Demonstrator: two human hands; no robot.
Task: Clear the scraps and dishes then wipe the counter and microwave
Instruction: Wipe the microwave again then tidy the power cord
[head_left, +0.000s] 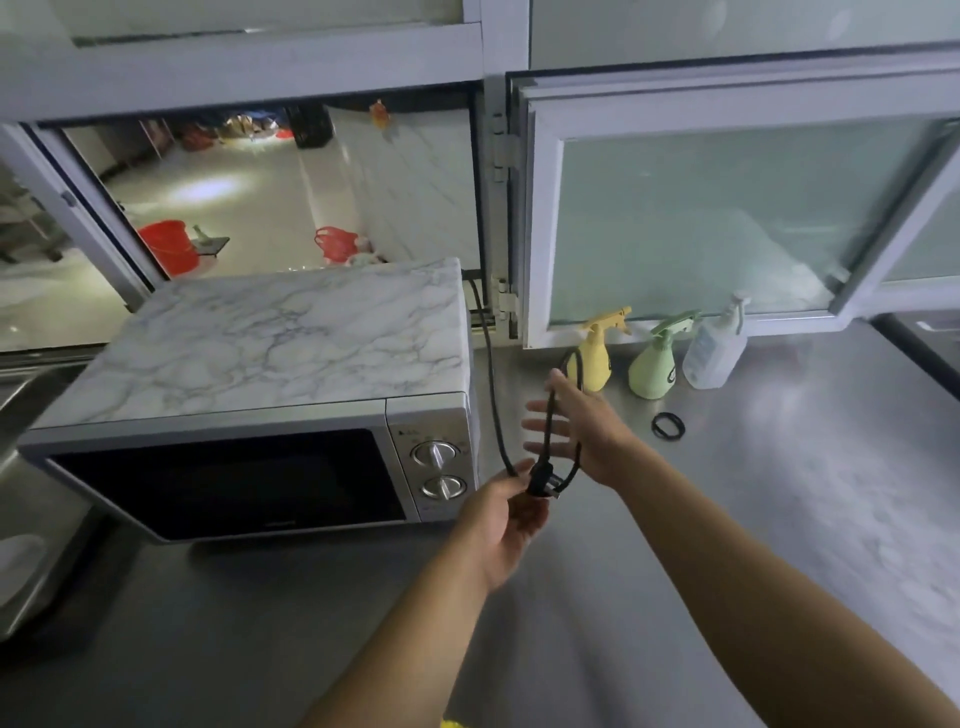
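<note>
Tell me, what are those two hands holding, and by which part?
The microwave's black power cord. The left hand pinches it at the plug end; its loop hangs over the open right hand, fingers straight.

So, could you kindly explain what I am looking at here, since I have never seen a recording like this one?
This is one picture from a wide-angle camera worn on a person's head, looking forward and down, so the two bare arms reaching in are the wearer's own; there is no robot. The left hand grips the plug end of a black power cord, which runs up behind the silver microwave with a marble-patterned top. The right hand has its fingers spread open, with a loop of that cord hanging over it. Everything stands on a grey steel counter. By the window stand a yellow spray bottle, a green spray bottle and a clear pump bottle, with a small black ring lying in front of them.
</note>
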